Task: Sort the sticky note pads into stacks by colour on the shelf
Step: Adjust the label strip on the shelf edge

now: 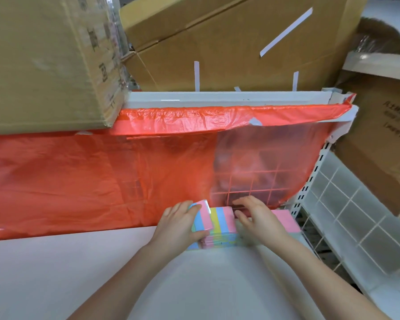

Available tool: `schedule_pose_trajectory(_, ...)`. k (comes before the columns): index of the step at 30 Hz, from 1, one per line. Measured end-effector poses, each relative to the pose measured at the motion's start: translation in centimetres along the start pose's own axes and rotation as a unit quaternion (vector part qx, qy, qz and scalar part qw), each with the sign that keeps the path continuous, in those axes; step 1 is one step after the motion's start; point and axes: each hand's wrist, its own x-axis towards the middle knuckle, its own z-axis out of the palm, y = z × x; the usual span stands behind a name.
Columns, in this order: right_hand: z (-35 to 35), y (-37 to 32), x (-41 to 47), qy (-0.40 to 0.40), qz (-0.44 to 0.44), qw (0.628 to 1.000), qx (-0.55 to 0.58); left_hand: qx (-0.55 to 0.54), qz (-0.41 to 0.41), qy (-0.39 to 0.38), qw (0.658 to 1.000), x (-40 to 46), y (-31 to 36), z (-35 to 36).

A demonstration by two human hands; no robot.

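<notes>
Striped pastel pads (219, 224), pink pad (286, 221), red sheet (79, 176).

We see a tilted striped pad (200, 215) against a striped stack (222, 227) on the white shelf (79, 262); pink pads (286, 219) lie well right.

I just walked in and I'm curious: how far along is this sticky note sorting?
Partly done, it seems. A striped stack already stands on the white shelf, with a plain pink stack to its right. In hand: the left hand grips a striped pad, tilted beside the striped stack; the right hand rests open between the stacks. No loose pads show, so what's left is unclear.
</notes>
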Motion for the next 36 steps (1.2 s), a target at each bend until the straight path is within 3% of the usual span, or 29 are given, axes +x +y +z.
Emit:
schedule_pose_trajectory(3,-0.4,1.1,-1.4,0.027,0.055,0.997,0.045,0.02,0.034,-0.02,0.999,1.8,1.6,0.3)
schedule_pose_trajectory(10,0.7,1.8,-3.6,-0.007,0.106,0.987,0.117,0.073,0.071,-0.076,0.992,4.6,4.4,1.1)
schedule_pose_trajectory(20,2.1,1.2,-3.8,-0.026,0.104,0.985,0.138,0.058,0.108,-0.088,0.989,4.2,3.4,2.9)
schedule_pose_trajectory(23,2.4,1.1,-3.5,-0.019,0.11,0.982,0.15,-0.033,0.079,-0.068,0.994,3.3,3.2,2.8)
schedule_pose_trajectory(28,3.0,0.7,-3.8,-0.012,0.108,0.979,0.172,-0.177,-0.033,0.089,0.98,0.4,2.8,3.4)
schedule_pose_trajectory(32,3.8,0.5,-3.6,0.004,0.11,0.979,0.171,-0.256,-0.155,0.044,0.953,-0.3,3.1,5.5)
schedule_pose_trajectory(36,4.1,0.5,-3.5,0.013,0.113,0.978,0.177,-0.294,-0.198,0.051,0.934,-0.2,3.5,6.6)
